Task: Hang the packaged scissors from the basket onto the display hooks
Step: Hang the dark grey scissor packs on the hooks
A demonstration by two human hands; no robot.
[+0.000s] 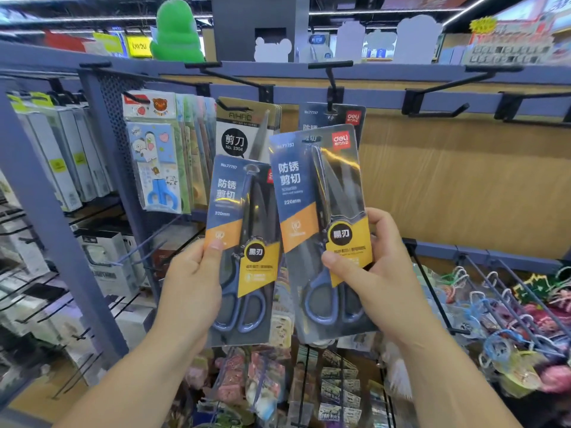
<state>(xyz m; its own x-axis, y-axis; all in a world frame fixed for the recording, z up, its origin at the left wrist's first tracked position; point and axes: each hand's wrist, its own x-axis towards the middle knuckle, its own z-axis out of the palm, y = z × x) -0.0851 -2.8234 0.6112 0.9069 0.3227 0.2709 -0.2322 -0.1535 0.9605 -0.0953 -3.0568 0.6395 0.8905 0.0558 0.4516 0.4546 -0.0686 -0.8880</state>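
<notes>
I hold two identical packs of dark blue-handled scissors up in front of the display. My left hand [193,282] grips the left pack [238,211] by its lower left edge, thumb on the front. My right hand [374,273] grips the right pack [312,193] at its lower right, thumb across the card. The right pack's top hole sits just below a black hook [332,84] where a matching pack [349,118] hangs. The basket is out of view.
Other scissors packs hang to the left: a black-and-white one [241,131] and children's blue ones [157,159]. Bare black hooks [438,111] jut out at the upper right over a wooden back panel. Keychains [500,307] hang on lower hooks at right.
</notes>
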